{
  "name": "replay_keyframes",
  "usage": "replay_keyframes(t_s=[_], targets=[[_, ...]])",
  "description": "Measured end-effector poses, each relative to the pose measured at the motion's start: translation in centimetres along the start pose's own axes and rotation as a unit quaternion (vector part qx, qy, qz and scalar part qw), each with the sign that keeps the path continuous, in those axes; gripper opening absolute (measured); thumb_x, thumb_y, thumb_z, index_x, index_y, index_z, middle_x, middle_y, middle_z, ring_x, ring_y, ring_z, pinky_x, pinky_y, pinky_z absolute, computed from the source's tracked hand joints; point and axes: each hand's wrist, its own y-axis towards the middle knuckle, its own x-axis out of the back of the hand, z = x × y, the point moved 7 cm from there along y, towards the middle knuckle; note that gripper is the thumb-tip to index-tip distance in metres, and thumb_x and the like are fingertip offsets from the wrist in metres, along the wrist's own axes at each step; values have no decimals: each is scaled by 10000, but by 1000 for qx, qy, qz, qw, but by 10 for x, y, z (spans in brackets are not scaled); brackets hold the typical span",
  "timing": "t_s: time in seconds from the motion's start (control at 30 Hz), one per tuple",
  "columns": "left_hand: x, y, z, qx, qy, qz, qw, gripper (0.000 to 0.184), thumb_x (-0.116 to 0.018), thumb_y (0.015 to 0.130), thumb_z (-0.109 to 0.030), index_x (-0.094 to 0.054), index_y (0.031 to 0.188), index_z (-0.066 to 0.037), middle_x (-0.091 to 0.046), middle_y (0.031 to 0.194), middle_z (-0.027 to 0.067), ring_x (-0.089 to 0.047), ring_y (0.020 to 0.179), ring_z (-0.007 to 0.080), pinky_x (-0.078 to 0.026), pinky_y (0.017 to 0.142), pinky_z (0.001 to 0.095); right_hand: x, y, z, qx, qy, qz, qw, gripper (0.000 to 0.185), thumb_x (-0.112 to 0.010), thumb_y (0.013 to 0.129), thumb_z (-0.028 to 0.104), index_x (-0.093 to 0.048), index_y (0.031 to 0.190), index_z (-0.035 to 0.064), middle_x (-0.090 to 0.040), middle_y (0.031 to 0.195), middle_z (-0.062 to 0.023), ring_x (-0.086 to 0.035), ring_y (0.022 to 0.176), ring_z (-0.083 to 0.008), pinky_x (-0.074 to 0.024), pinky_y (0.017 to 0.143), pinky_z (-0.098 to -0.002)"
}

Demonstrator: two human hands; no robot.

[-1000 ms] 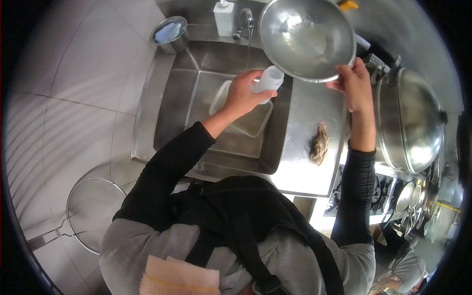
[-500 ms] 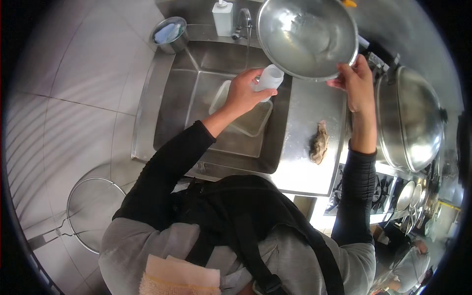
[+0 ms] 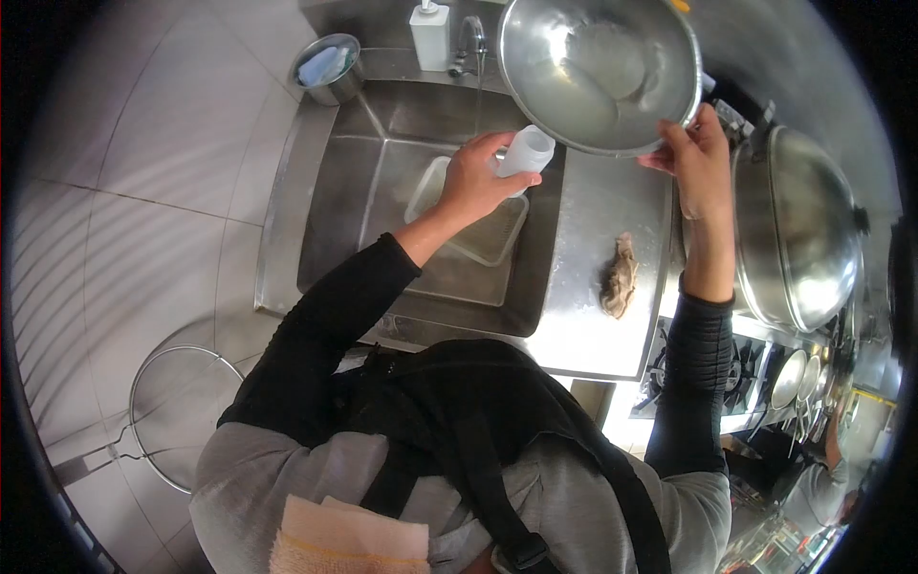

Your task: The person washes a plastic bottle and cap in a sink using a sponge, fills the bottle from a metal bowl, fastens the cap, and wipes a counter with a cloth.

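Pinching the bowl (image 3: pixel 631 57) with our right hand (image 3: pixel 700 167) and clasping the bottle (image 3: pixel 523 165) with our left hand (image 3: pixel 476 180), we best keep mouth and rim close.

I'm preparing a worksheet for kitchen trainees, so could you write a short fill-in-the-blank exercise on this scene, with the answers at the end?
1. The left hand holds a container whose colour is ____.
2. The right hand grips the rim of a metal ____.
3. In the picture, the pump dispenser stands to the ____ of the faucet.
4. The sleeve on the right forearm is coloured ____.

Missing words: white; bowl; left; black.
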Motion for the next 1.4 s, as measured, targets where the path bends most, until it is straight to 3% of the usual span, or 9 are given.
replay_keyframes(t_s=[0.27,0.7,0.77,1.0,1.07,1.17,1.27,1.4], targets=[[2,0,-7,19,4,8,1000,583,-870,674,-308,-663,1153,-48,-686,1089,103,-669,886,236,-536,759,347,-2,-4,9,5,-10,-1,1000,110,-555,927,37,-484,1008,11,-640,872,-120,-686,683,-183,-618,592,-289],[4,-3,-5,24,-3,5,1000,572,-868,675,-282,-663,1157,-52,-686,1088,92,-654,912,212,-518,756,325,-4,-6,19,25,-20,2,999,115,-553,936,42,-496,1032,17,-648,892,-103,-682,702,-172,-609,614,-285],[4,-3,-3,0,-8,-2,1000,614,-875,684,-341,-661,1177,-44,-678,1020,58,-601,786,144,-501,721,299,-3,-6,20,27,-28,1,999,116,-553,937,43,-495,1035,18,-650,895,-106,-684,706,-173,-609,614,-285],[2,-4,-1,6,-6,9,1000,592,-870,689,-347,-666,1166,-62,-671,1023,52,-600,797,146,-497,723,306,-5,-10,31,38,-28,-9,999,112,-558,939,44,-490,1024,20,-650,876,-109,-683,692,-173,-606,606,-284],[4,-4,-4,21,-7,8,1000,557,-866,666,-276,-669,1128,-37,-685,1087,96,-644,852,206,-511,734,326,-2,-8,29,42,-31,-6,999,112,-561,939,43,-486,1019,22,-648,873,-107,-681,685,-172,-604,601,-283],[4,-4,-6,19,1,10,1000,556,-863,669,-276,-667,1129,-34,-685,1085,96,-648,869,209,-513,740,327,1,-7,26,42,-30,-1,999,118,-572,933,53,-507,1029,33,-641,879,-86,-664,684,-150,-601,622,-278],[2,-4,-4,0,-10,3,1000,607,-870,685,-360,-663,1168,-58,-657,985,49,-586,785,143,-481,709,305,1,-8,29,43,-27,2,999,122,-579,930,66,-531,1039,43,-636,891,-65,-652,698,-131,-599,651,-275],[1,-4,-1,3,-12,4,1000,612,-870,685,-359,-661,1174,-57,-660,993,53,-587,789,145,-482,713,307,0,-9,33,55,-24,5,998,110,-581,934,73,-529,1027,44,-637,897,-63,-656,719,-132,-598,662,-275]])
